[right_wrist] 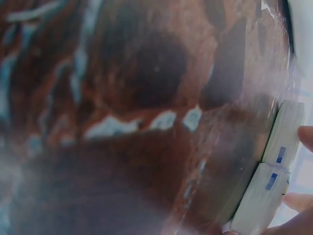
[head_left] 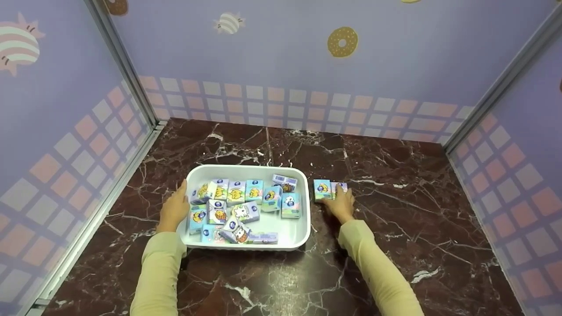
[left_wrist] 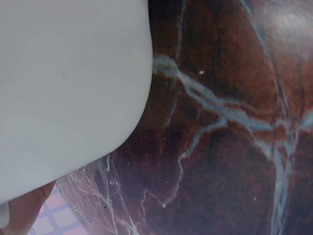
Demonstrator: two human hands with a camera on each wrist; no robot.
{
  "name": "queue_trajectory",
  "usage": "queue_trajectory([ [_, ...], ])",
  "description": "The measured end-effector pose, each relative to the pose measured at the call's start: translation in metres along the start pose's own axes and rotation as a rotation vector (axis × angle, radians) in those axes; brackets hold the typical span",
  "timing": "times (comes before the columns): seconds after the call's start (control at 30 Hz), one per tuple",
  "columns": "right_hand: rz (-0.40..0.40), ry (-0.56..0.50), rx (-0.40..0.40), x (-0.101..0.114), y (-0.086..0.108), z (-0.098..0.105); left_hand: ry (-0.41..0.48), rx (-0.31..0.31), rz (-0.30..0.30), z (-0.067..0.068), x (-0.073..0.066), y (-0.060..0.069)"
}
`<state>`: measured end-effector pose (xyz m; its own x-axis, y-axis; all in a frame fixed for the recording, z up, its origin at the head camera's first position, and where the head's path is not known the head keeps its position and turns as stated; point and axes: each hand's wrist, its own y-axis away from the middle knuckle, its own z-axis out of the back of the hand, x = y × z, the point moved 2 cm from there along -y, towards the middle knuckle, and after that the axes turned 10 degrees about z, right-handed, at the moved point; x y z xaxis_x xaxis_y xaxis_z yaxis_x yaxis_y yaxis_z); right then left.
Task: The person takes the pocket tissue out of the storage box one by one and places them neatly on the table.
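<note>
A white plastic tub (head_left: 303, 235) holds several small cartoon-printed tissue packs (head_left: 236, 192), lying in a loose jumble. My left hand (head_left: 174, 207) lies along the tub's left side, its fingers against the outer wall; the left wrist view shows mostly the pale wall and part of a finger (left_wrist: 29, 208). To the right of the tub, a blue tissue pack (head_left: 322, 186) and a purple tissue pack (head_left: 338, 186) sit side by side, touching. My right hand (head_left: 341, 204) holds the purple pack, with the thumb by the blue one. Both packs show edge-on in the right wrist view.
Dark red marble-patterned tabletop (head_left: 421, 210) extends around the tub. A purple printed panel (head_left: 281, 52) stands at the back, with similar side panels at left (head_left: 44, 131) and right (head_left: 522, 153). Metal posts mark the back corners.
</note>
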<state>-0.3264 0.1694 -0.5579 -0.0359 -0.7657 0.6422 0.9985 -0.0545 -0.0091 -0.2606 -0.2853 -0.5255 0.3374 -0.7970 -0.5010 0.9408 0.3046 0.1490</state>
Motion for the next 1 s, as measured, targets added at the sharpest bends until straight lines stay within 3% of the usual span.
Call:
queue_trajectory([
  [0.67, 0.064, -0.100, 0.030, -0.006, -0.009, 0.003, 0.007, -0.001, -0.016, 0.000, 0.000, 0.000],
  [1.0, 0.144, -0.205, -0.128, 0.012, -0.010, 0.012, 0.006, -0.001, -0.012, -0.001, 0.001, 0.000],
])
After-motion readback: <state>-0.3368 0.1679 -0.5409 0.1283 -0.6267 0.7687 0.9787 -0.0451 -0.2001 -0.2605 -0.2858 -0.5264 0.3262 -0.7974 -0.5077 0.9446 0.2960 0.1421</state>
